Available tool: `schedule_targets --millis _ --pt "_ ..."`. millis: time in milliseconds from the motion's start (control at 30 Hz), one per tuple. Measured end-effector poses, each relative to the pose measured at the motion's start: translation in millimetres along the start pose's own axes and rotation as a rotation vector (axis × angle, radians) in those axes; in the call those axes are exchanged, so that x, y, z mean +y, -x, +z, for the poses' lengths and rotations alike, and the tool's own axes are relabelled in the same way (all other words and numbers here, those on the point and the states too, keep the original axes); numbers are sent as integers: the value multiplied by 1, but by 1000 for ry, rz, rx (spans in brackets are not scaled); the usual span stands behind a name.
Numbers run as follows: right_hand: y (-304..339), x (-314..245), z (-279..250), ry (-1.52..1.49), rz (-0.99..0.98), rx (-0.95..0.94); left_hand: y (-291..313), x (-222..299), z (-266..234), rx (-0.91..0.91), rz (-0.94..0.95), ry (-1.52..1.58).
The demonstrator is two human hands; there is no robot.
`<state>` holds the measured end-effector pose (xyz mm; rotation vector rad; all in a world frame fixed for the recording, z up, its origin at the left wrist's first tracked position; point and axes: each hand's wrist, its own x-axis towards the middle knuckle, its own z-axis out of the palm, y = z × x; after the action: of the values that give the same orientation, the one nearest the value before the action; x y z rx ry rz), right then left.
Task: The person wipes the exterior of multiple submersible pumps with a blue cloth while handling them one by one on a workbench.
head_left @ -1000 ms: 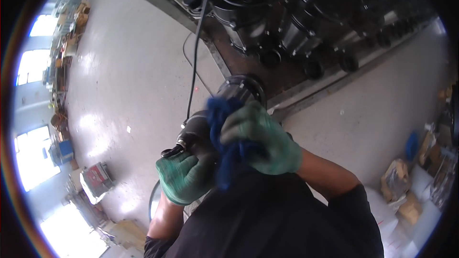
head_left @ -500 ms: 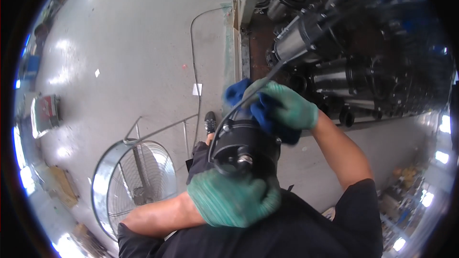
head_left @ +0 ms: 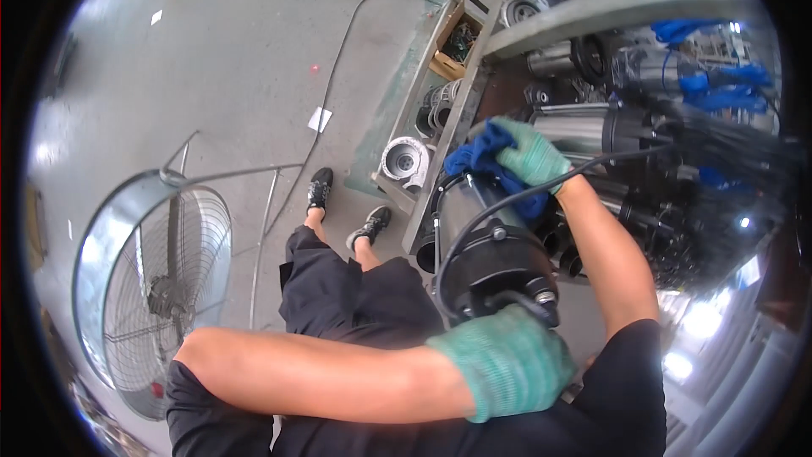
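A pump-like cylinder with a steel barrel [head_left: 463, 203] and a black end cap [head_left: 499, 267] lies tilted in front of my body. My left hand [head_left: 512, 364], in a green knitted glove, is closed against the cap's near end; its fingertips are hidden. A blue cloth [head_left: 486, 148] is bunched in my gloved right hand [head_left: 537, 156], against the barrel's far end. From the cap a black cable [head_left: 558, 176] loops up and off to the right, passing by my right wrist.
A metal rack [head_left: 474, 89] at the right holds more steel-and-black cylinders [head_left: 571, 129] and ring-shaped parts [head_left: 406, 159]. On it sits a cardboard box [head_left: 457, 41] of small pieces. A large round floor fan [head_left: 156, 288] stands at the left. Another cable [head_left: 338, 59] trails over the grey floor.
The view has swung, bringing more of the rack and my legs into sight. The cylinder and both hands now appear farther right. The cloth remains in my right hand.
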<state>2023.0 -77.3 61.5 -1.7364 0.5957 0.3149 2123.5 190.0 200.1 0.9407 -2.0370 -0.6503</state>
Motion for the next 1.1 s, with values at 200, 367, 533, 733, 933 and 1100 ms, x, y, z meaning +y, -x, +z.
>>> schedule_targets --millis 200,367,533,733,933,1100 --pt "-51 -27 29 544 214 -586 -23 -2 4 -214 92 19" --pt "-36 -157 56 31 -7 -1130 -27 12 22 3 9 -163" --pt "-50 -67 51 522 -37 -798 -56 9 18 -231 112 -140" --pt "-55 -71 49 381 28 -871 -40 17 14 -201 22 -151" --pt "-48 -97 58 530 -107 -932 -48 31 38 -159 -8 -290" --pt "-97 -89 31 494 335 -401 -74 27 70 -131 43 -41"
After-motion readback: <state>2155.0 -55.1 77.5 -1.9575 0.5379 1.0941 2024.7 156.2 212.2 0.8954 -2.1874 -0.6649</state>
